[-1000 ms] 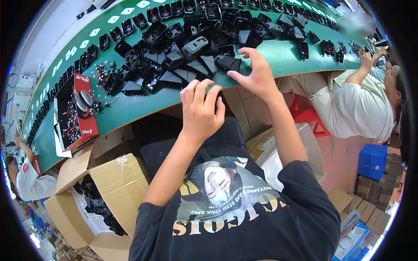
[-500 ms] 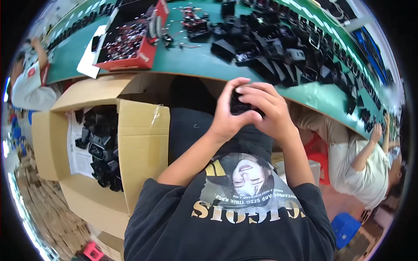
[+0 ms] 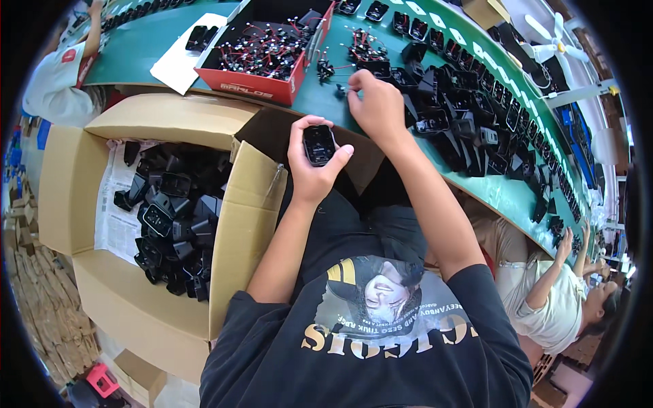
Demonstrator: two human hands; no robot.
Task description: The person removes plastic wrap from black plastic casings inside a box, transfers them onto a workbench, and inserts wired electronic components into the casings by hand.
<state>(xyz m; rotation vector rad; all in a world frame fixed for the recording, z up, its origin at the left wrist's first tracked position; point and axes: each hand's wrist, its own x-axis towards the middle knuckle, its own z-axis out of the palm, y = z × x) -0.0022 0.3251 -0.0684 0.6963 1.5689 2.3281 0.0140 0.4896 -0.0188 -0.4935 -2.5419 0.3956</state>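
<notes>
My left hand (image 3: 311, 166) is wrapped round a small black device housing (image 3: 318, 145) with a rounded rectangular face, held in front of the table edge. My right hand (image 3: 378, 107) is over the edge of the green table (image 3: 316, 95), its thumb and forefinger curved and apart. A tiny dark part (image 3: 340, 91) lies right by those fingertips. Beyond them are a loose wired part (image 3: 326, 69) and a heap of wired parts (image 3: 364, 47). To the right spreads a pile of black housings (image 3: 469, 115).
An open cardboard box (image 3: 146, 306) holding black housings stands to my left. A red box (image 3: 252, 87) of small wired parts is on the table beside white paper (image 3: 180, 64). Rows of black housings line the far side. Co-workers sit at left (image 3: 58, 85) and right (image 3: 544, 299).
My hands were together round the black housing; now they are apart. My left hand has come left with it, while my right hand has moved forward to the table. The view has shifted.
</notes>
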